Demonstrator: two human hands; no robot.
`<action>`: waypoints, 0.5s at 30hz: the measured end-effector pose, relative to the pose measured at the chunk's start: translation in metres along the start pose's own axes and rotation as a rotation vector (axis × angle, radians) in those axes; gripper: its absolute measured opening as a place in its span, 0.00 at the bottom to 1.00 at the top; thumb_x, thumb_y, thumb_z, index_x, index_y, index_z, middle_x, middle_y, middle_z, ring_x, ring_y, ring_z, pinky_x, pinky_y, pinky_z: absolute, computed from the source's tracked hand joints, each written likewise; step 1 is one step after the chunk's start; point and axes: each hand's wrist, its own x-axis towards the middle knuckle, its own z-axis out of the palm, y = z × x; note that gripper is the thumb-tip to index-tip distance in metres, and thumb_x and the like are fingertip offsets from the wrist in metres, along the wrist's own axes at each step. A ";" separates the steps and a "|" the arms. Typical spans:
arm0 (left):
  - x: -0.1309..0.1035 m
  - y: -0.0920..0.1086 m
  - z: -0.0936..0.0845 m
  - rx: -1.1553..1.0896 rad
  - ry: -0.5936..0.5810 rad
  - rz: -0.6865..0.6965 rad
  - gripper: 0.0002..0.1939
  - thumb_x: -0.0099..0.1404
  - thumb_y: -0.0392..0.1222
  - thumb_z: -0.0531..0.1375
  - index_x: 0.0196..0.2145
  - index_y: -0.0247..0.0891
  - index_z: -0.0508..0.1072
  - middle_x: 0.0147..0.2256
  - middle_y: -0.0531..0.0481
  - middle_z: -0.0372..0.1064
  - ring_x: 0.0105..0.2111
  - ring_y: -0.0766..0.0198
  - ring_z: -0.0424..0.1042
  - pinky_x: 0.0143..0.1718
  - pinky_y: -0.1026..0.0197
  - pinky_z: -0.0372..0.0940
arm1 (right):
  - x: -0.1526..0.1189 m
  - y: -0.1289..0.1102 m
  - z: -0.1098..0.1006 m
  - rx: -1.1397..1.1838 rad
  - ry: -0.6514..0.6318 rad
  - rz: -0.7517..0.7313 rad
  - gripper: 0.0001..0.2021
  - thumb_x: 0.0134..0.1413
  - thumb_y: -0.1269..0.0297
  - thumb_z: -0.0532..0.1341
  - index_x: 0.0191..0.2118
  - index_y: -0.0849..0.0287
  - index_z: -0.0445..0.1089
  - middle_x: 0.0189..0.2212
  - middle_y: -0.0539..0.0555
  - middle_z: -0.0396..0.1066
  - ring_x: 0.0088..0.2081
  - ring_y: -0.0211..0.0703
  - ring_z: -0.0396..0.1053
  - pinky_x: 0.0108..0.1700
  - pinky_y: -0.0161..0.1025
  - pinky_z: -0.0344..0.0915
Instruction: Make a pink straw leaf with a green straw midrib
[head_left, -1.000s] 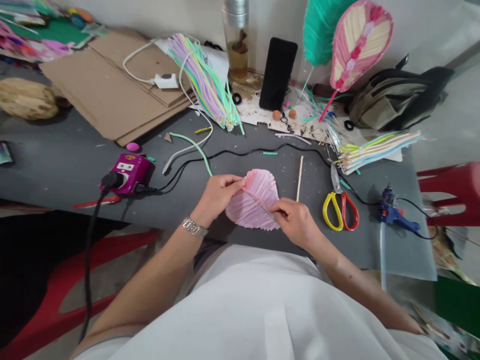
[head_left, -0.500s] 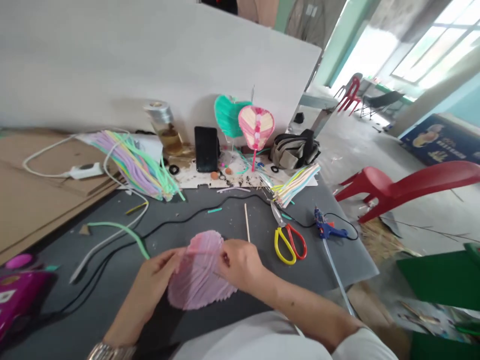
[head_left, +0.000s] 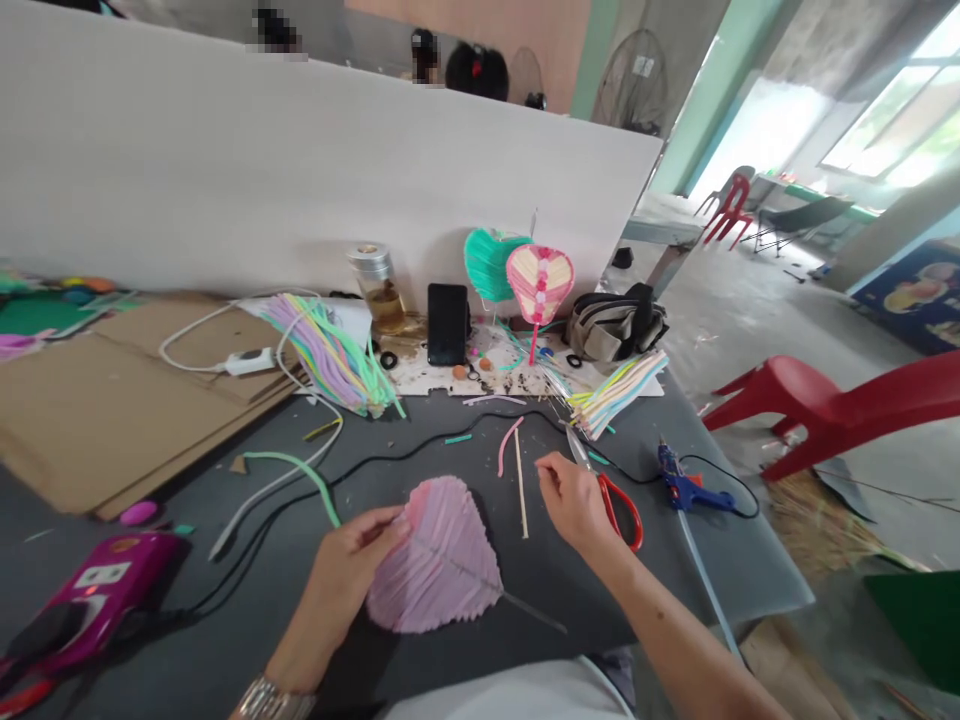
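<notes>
My left hand pinches the upper left edge of a pink and lilac heart-shaped fan made of fuzzy strips. A thin stem sticks out of its lower right side, and the fan lies flat or just above the dark table. To its right, my right hand hovers with fingers curled together and nothing visible in them. It partly covers the scissors, whose red handle shows while the yellow one is hidden. A pale wooden stick and a short pink strip lie just left of that hand.
A blue glue gun lies at right. Bundles of fuzzy strips, a phone, a jar and a pink-cream fan line the back. Cables cross the table. A magenta device sits at left near cardboard.
My right hand has left the fan and moved right, over the scissors. A pink strip now lies by the wooden stick. My left hand still grips the fan; the view has shifted.
</notes>
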 end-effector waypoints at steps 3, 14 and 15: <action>0.002 -0.007 0.001 0.012 0.025 0.045 0.28 0.51 0.64 0.68 0.38 0.37 0.83 0.36 0.44 0.83 0.37 0.50 0.80 0.36 0.56 0.74 | -0.006 0.004 -0.003 0.033 -0.020 0.021 0.11 0.66 0.66 0.52 0.37 0.57 0.71 0.25 0.50 0.72 0.24 0.39 0.66 0.30 0.35 0.55; 0.013 -0.022 -0.035 0.352 0.432 0.440 0.19 0.65 0.58 0.58 0.41 0.43 0.80 0.46 0.46 0.79 0.42 0.54 0.77 0.43 0.53 0.73 | -0.010 0.013 -0.008 0.029 -0.049 0.050 0.09 0.62 0.68 0.52 0.30 0.55 0.64 0.22 0.47 0.65 0.24 0.37 0.62 0.30 0.35 0.53; 0.017 -0.023 -0.046 0.411 0.498 0.422 0.18 0.66 0.58 0.57 0.41 0.44 0.79 0.43 0.48 0.78 0.39 0.55 0.76 0.42 0.52 0.72 | -0.010 0.013 -0.010 0.016 -0.035 0.044 0.09 0.63 0.68 0.52 0.30 0.55 0.63 0.22 0.47 0.64 0.23 0.37 0.61 0.30 0.35 0.52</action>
